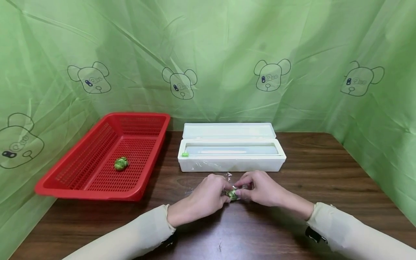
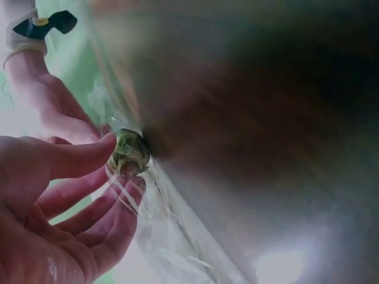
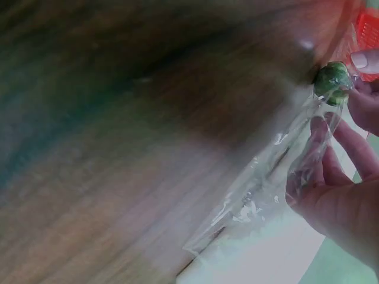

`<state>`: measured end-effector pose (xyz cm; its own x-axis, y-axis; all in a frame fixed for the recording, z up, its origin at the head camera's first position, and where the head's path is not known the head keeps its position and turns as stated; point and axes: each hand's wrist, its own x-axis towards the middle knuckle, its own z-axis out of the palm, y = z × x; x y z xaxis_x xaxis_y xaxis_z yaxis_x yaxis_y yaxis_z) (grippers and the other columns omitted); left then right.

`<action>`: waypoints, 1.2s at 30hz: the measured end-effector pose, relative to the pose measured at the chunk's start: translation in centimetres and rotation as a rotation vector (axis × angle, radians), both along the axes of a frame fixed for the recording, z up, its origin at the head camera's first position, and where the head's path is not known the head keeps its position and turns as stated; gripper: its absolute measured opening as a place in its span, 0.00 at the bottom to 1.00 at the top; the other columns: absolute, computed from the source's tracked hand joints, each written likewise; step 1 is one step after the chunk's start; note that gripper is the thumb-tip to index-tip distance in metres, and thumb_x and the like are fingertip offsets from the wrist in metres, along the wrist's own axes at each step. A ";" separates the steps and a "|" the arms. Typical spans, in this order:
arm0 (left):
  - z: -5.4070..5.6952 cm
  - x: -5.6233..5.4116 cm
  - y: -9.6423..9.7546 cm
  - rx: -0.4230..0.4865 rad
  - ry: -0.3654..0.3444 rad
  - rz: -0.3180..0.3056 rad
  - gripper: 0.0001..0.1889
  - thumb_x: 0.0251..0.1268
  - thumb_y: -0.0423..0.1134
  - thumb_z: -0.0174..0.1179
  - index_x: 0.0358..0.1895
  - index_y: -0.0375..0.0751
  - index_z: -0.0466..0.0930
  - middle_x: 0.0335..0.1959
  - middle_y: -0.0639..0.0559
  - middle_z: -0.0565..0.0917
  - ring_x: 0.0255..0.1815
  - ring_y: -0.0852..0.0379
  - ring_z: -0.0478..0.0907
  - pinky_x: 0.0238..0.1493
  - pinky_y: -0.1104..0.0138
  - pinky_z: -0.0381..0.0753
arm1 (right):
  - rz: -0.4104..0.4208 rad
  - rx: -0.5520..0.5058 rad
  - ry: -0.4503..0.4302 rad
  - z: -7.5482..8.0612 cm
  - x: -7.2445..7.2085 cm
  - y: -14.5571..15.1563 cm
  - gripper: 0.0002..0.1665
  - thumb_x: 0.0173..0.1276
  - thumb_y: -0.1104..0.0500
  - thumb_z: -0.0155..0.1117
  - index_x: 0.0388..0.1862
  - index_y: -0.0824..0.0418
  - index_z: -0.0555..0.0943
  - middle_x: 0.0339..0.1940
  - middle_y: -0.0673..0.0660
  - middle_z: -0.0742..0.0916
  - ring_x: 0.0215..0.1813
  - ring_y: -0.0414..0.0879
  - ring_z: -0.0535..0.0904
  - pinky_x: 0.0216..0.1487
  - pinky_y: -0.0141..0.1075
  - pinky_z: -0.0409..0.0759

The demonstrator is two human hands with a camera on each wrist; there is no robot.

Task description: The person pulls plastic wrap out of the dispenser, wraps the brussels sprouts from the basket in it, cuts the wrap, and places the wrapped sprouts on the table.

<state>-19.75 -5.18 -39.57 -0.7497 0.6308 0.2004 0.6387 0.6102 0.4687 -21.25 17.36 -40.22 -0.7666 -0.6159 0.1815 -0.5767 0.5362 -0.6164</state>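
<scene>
A small Brussels sprout (image 1: 232, 195) sits in clear cling film between my two hands, low over the table. My left hand (image 1: 208, 195) holds it from the left; in the left wrist view the thumb (image 2: 83, 157) is above the sprout (image 2: 129, 152) and the fingertips are below. From the other side, my right hand (image 1: 264, 189) pinches the film, its thumb close against the sprout. Loose cling film (image 3: 249, 201) trails from the sprout in the right wrist view and lies over part of my right fingers (image 3: 331, 165).
Behind my hands stands a white cling film box (image 1: 232, 165) with its lid (image 1: 229, 130) raised and a green slider (image 1: 185, 154) at its left. A red perforated basket (image 1: 136, 195) on the left holds another Brussels sprout (image 1: 121, 163). Green cloth (image 1: 224, 43) surrounds the wooden table (image 1: 325, 173).
</scene>
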 end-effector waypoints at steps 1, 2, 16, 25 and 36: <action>0.0 -0.1 0.0 0.007 -0.009 0.001 0.10 0.58 0.28 0.77 0.42 0.42 0.94 0.36 0.55 0.89 0.39 0.65 0.84 0.41 0.74 0.81 | -0.007 -0.009 0.012 -0.1 0.1 0.0 0.09 0.68 0.59 0.78 0.46 0.58 0.93 0.40 0.47 0.90 0.35 0.38 0.80 0.35 0.34 0.80; 0.0 -0.3 0.0 0.013 -0.015 0.001 0.10 0.59 0.28 0.77 0.42 0.42 0.94 0.36 0.56 0.89 0.38 0.65 0.84 0.41 0.74 0.81 | -0.016 -0.012 0.032 -0.1 0.2 0.0 0.11 0.66 0.58 0.79 0.46 0.58 0.93 0.41 0.47 0.90 0.37 0.39 0.81 0.38 0.36 0.81; 0.1 -1.4 -0.1 0.005 -0.062 0.033 0.10 0.62 0.29 0.75 0.46 0.40 0.93 0.39 0.55 0.89 0.37 0.66 0.82 0.41 0.72 0.81 | -0.052 0.000 0.191 -1.4 0.2 -0.9 0.17 0.55 0.62 0.86 0.44 0.57 0.94 0.40 0.45 0.91 0.44 0.44 0.85 0.45 0.40 0.84; 0.3 -0.3 0.0 -0.042 0.077 0.062 0.15 0.60 0.32 0.78 0.51 0.40 0.92 0.44 0.53 0.87 0.48 0.57 0.81 0.53 0.64 0.82 | -0.003 0.007 0.085 -1.0 -0.8 -0.4 0.11 0.62 0.61 0.82 0.44 0.58 0.93 0.39 0.45 0.91 0.42 0.41 0.85 0.43 0.38 0.84; -0.4 -1.4 0.0 -0.013 -0.012 0.070 0.13 0.59 0.29 0.77 0.47 0.43 0.93 0.39 0.56 0.90 0.40 0.63 0.83 0.42 0.69 0.82 | 0.003 0.028 0.041 -0.7 -1.5 -0.2 0.15 0.64 0.59 0.81 0.49 0.60 0.92 0.43 0.48 0.92 0.41 0.38 0.83 0.43 0.39 0.84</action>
<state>-21.18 -5.22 -39.93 -0.7941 0.5794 0.1838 0.5890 0.6588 0.4679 -22.73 17.16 -40.94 -0.7571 -0.6233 0.1957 -0.6028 0.5510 -0.5770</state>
